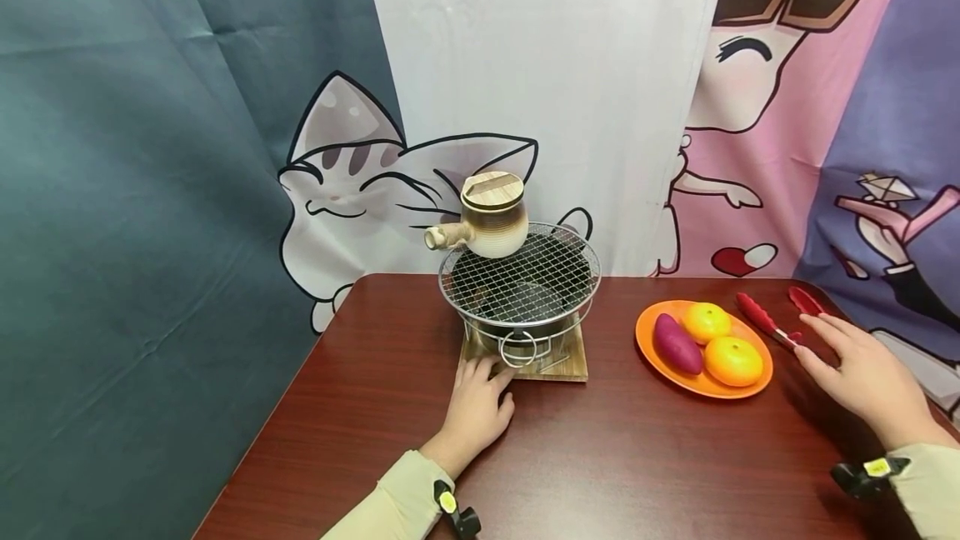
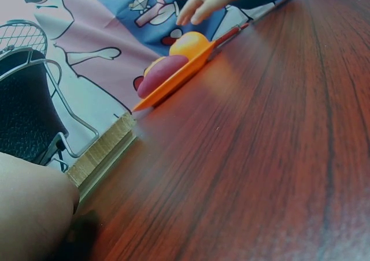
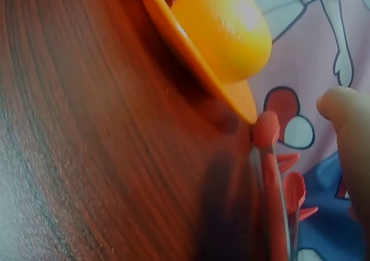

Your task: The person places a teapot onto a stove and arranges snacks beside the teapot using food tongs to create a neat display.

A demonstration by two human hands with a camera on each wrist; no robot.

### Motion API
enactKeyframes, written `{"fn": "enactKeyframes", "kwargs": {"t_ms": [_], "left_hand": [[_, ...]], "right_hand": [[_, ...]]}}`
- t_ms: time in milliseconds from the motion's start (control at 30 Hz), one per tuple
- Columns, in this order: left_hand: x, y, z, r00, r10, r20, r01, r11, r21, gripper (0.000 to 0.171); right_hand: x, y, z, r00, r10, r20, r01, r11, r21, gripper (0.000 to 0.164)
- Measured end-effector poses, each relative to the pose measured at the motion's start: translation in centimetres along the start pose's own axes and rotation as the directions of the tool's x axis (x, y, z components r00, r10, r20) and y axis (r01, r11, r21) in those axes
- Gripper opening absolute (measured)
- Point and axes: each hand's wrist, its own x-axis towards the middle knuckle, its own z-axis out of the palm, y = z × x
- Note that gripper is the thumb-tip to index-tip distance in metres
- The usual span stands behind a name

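Note:
My left hand point(image 1: 477, 407) rests at the front left corner of a square wooden board point(image 1: 573, 363), its fingers loosely spread beside the stove's front ring. On the board stands a small round grill stove with a wire mesh rack point(image 1: 525, 282). A clay teapot point(image 1: 497, 227) with a wooden lid and side handle sits on the rack's back left. Over at the right, my right hand point(image 1: 862, 369) hovers above red-tipped tongs point(image 1: 761, 315), thumb and fingers apart. The tongs point(image 3: 274, 197) lie spread on the table just beyond the plate in the right wrist view.
An orange plate point(image 1: 648, 350) between the hands holds a purple sweet potato point(image 1: 677, 345) and two oranges point(image 1: 733, 361). The dark red wooden table point(image 1: 600, 457) ends against a printed cartoon curtain point(image 1: 570, 65) at the back.

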Motion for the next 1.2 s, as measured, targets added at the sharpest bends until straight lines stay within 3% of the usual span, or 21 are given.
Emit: {"fn": "enactKeyframes", "kwargs": {"t_ms": [333, 600, 800, 1200], "left_hand": [[-0.1, 0.0, 0.0, 1.0, 0.011, -0.013, -0.011, 1.0, 0.004, 0.042], [0.0, 0.0, 0.0, 1.0, 0.01, -0.014, -0.01, 1.0, -0.001, 0.041], [-0.1, 0.1, -0.1, 1.0, 0.017, -0.025, -0.017, 1.0, -0.002, 0.041], [-0.1, 0.1, 0.0, 1.0, 0.012, -0.02, -0.012, 1.0, -0.007, 0.039]], "right_hand": [[-0.4, 1.9, 0.7, 0.985, 0.162, 0.053, -0.16, 0.987, -0.033, 0.097], [-0.5, 2.8, 1.8, 0.916, 0.37, 0.154, -0.36, 0.929, -0.089, 0.123], [-0.3, 2.9, 2.6, 0.866, 0.467, 0.178, -0.457, 0.884, -0.092, 0.125], [0.3, 3.4, 3.4, 0.835, 0.517, 0.188, -0.503, 0.856, -0.123, 0.117]]}}
